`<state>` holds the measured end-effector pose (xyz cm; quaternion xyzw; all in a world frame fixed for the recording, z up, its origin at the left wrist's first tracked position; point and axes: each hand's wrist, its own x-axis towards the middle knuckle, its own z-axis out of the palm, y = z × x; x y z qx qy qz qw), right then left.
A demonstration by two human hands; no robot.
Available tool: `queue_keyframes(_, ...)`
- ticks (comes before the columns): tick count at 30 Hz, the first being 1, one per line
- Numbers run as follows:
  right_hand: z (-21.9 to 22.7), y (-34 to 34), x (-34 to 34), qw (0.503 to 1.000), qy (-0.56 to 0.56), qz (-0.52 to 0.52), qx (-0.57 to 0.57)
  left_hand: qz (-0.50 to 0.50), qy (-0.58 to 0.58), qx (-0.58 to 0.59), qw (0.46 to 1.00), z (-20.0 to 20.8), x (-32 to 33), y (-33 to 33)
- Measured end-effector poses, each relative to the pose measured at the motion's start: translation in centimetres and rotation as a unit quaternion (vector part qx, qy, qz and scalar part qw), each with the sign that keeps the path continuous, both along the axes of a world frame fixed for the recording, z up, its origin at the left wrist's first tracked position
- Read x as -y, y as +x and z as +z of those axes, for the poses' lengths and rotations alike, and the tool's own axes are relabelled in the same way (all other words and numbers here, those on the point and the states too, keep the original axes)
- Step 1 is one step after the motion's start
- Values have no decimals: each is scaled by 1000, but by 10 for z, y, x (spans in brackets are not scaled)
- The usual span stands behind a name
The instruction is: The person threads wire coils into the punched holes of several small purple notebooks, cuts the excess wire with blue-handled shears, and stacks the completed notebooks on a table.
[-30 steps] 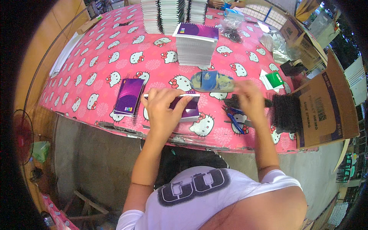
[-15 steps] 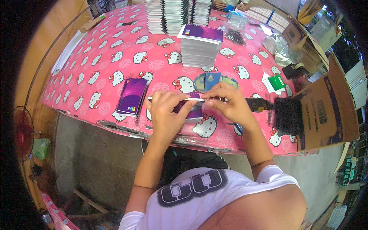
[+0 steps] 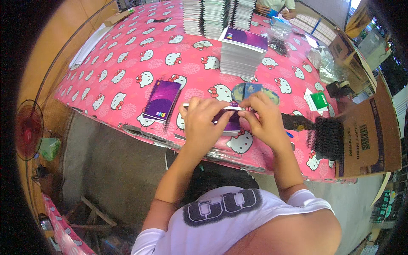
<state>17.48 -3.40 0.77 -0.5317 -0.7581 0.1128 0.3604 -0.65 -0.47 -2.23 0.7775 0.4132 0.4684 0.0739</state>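
By the near edge of the table, left hand and right hand pinch one purple notepad; best keep it squarely aligned.

Smooth, shiny pink plastic-looking tablecloth, glossy purple paper-covered booklet near front edge of table, matt brown cardboard box at near right corner

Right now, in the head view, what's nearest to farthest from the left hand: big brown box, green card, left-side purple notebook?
1. Purple notebook, left of the left hand
2. Green card, right side
3. Brown box, farther right
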Motion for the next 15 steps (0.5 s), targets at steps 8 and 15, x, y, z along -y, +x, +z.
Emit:
queue_keyframes(8, 1, -6, 1, 1000, 4, -1, -23, -3, 5, 9, 1000, -1, 2, -1)
queue_keyframes(15, -3, -8, -5, 998, 23, 36, -35, 2, 11, 9, 1000, -5, 0, -2)
